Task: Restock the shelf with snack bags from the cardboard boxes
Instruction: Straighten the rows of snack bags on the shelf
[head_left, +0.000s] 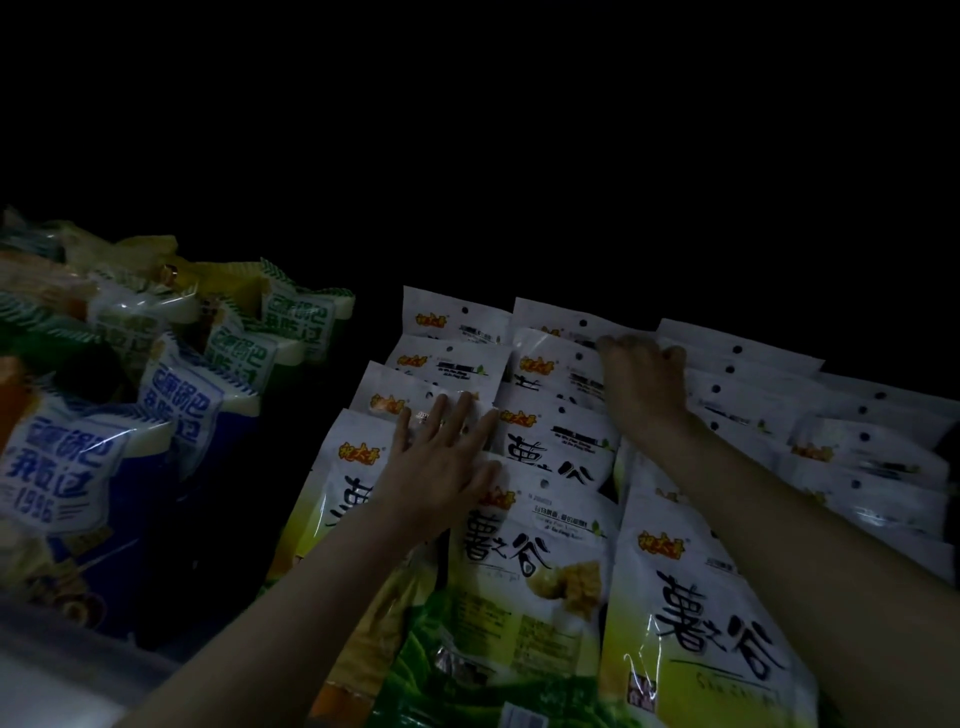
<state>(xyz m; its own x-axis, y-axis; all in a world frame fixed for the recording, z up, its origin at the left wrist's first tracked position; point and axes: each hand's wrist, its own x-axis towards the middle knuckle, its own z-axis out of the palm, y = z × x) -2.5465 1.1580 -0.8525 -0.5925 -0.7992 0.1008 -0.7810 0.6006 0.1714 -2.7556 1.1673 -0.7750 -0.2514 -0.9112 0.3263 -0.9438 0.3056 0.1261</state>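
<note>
My left hand (441, 462) lies flat, fingers straight, on the white snack bags (524, 561); at two o'clock my right hand (644, 379) curls fingers over bag tops.

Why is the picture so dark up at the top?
Head view: dim light, so everything behind the white snack bags is black and unreadable; the left hand shows clearly, the right hand looks soft and blurred; the blue-lettered packets at the left bend with the wide lens.
</note>
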